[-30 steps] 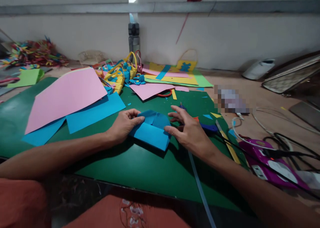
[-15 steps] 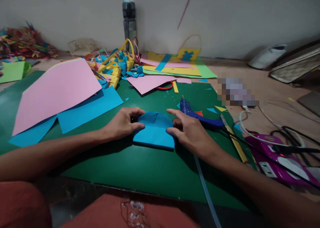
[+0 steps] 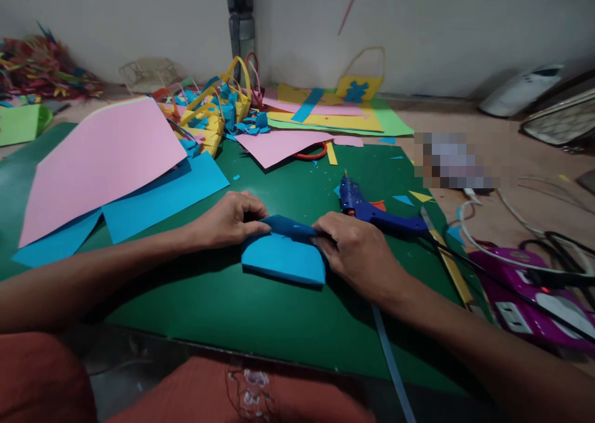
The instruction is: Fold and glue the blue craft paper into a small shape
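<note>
A folded piece of blue paper (image 3: 283,259) lies on the green cutting board (image 3: 199,305) in front of me, its upper flap creased and partly raised. My left hand (image 3: 235,220) pinches the flap's left end between thumb and fingers. At the right end, my right hand (image 3: 353,249) has its thumb and fingers closed on the same flap. Just beyond my right hand rests a blue hot glue gun (image 3: 372,209), its nozzle pointing away. A yellow utility knife (image 3: 449,262) lies to the right of it.
Pink sheets (image 3: 106,150) over blue sheets (image 3: 162,194) cover the board's left. Small yellow paper baskets (image 3: 209,126) and scraps stand behind. Red-handled scissors (image 3: 313,153) lie partly under pink paper. A purple power strip (image 3: 515,299) with cables sits at right.
The rounded upper flap, which stood fairly flat, is now bent over toward me. My right hand's extended index finger has curled in and closed on the paper. The view has shifted slightly.
</note>
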Demonstrator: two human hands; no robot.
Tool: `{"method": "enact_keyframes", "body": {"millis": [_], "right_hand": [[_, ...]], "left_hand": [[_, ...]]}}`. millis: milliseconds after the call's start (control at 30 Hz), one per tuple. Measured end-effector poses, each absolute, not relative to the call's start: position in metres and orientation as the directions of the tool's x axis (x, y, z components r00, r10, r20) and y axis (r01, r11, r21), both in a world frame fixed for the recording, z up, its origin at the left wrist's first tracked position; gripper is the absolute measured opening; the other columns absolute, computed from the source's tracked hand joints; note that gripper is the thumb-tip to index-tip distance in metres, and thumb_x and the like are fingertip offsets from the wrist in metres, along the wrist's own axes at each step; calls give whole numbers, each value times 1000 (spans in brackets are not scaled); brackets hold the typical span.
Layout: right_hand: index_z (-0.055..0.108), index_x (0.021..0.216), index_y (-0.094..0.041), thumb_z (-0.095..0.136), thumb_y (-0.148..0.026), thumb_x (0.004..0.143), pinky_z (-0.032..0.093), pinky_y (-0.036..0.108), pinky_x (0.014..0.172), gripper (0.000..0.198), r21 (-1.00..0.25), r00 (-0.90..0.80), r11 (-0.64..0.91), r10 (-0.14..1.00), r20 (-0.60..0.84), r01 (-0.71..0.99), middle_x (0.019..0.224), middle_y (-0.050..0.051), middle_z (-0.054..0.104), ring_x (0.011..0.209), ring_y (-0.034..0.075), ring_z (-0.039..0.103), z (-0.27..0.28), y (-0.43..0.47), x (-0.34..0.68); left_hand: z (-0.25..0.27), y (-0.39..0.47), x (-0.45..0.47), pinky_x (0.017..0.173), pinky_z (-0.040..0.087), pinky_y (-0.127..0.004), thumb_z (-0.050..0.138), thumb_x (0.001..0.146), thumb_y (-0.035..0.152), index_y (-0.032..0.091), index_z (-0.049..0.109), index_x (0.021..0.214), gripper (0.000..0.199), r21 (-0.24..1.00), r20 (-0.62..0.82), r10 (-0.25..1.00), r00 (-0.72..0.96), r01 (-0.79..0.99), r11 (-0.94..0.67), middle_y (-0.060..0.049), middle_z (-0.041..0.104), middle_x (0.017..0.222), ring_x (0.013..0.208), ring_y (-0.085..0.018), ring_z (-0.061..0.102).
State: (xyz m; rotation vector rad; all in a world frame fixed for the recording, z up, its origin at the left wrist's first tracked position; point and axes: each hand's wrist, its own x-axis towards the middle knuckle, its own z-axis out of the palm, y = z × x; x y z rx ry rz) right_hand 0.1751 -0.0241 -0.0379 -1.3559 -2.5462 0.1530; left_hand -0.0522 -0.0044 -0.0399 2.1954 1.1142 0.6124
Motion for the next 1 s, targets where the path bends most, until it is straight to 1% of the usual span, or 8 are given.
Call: {"method": "enact_keyframes", "body": {"millis": [100, 233, 333, 400, 500, 700, 867, 1000], "right_hand": [[56, 76, -17, 52, -15, 80, 39, 28, 58, 6, -254, -510, 544, 839, 188, 800, 72, 5, 63, 66, 18, 59, -36, -25, 175], [55, 80, -17, 50, -19, 82, 39, 26, 54, 6, -390, -458, 477, 877, 148, 788, 67, 3, 62, 58, 16, 57, -31, -28, 175], [56, 90, -17, 54, -25, 82, 43, 26, 58, 12, -508, -433, 426, 895, 112, 749, 74, 4, 65, 67, 17, 62, -28, -29, 174], [56, 97, -18, 59, -26, 78, 45, 27, 61, 21, -529, -426, 397, 902, 73, 750, 80, 5, 67, 74, 19, 64, -28, -30, 174], [58, 99, -17, 61, -22, 76, 44, 27, 61, 24, -478, -443, 400, 896, 25, 782, 80, 5, 67, 73, 19, 63, -29, -31, 173], [61, 89, -15, 58, -16, 79, 43, 29, 65, 10, -379, -518, 493, 854, 41, 783, 81, 7, 65, 76, 20, 60, -33, -36, 173], [61, 82, -14, 52, -13, 82, 39, 26, 60, 9, -316, -600, 610, 787, 141, 727, 74, 6, 61, 70, 17, 55, -37, -37, 175], [61, 75, -14, 41, -7, 84, 36, 27, 58, 24, -140, -687, 735, 673, 274, 664, 68, 6, 57, 65, 16, 48, -39, -38, 176]], "left_hand": [[-38, -4, -54, 65, 38, -27, 64, 75, 29, 15, 60, 67, 17, 654, 96, 800, 593, 568, -499, 0, 59, 66, 67, -13, 51], [-41, -6, -54, 71, 37, -31, 64, 76, 28, 15, 57, 64, 19, 590, 96, 796, 598, 610, -529, -1, 60, 71, 74, -15, 52], [-45, -10, -52, 75, 37, -33, 63, 77, 27, 15, 58, 66, 17, 590, 117, 811, 574, 616, -522, -2, 63, 76, 77, -16, 52], [-47, -13, -51, 77, 36, -34, 62, 77, 27, 15, 59, 67, 16, 576, 139, 816, 562, 624, -528, -2, 64, 77, 78, -16, 52], [-50, -16, -51, 78, 35, -35, 61, 79, 26, 15, 59, 69, 15, 543, 179, 814, 552, 635, -550, -1, 63, 78, 78, -16, 52], [-48, -19, -52, 80, 35, -34, 58, 82, 26, 16, 60, 73, 14, 551, 209, 795, 570, 603, -577, -1, 64, 81, 79, -15, 53], [-45, -21, -54, 82, 36, -34, 61, 80, 23, 16, 63, 76, 8, 585, 211, 766, 608, 549, -597, -1, 64, 86, 83, -15, 54], [-46, -23, -54, 83, 36, -34, 56, 83, 18, 18, 66, 78, 11, 559, 259, 742, 618, 531, -637, -2, 64, 86, 83, -14, 56]]}}
